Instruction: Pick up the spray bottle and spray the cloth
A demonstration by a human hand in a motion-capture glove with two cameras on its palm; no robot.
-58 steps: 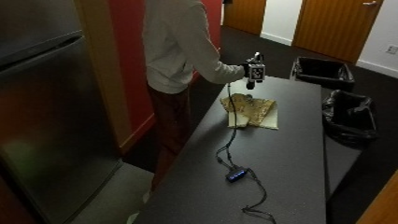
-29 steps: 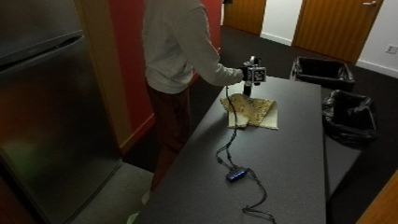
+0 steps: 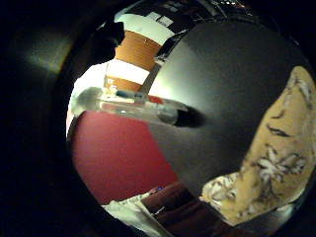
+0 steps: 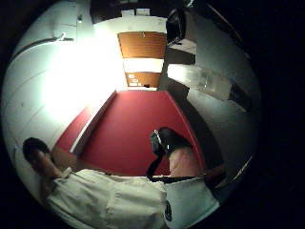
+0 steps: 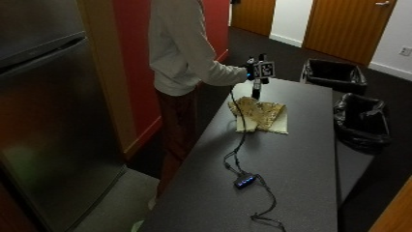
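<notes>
A fridge [image 5: 54, 121] fills the left of the scene, and a long dark table [image 5: 289, 159] runs from near to far beside it. A person [image 5: 183, 53] stands at the table's far left edge. Two bins [image 5: 334, 75] sit to the right of the table. A patterned cloth [image 5: 258, 114] lies flat on the table's far part. The gloved hand [image 5: 252, 72] is raised over the far edge of the cloth, with the bottle [image 5: 256, 89] hanging just beneath it, upright above the table; whether the fingers grasp it cannot be told.
</notes>
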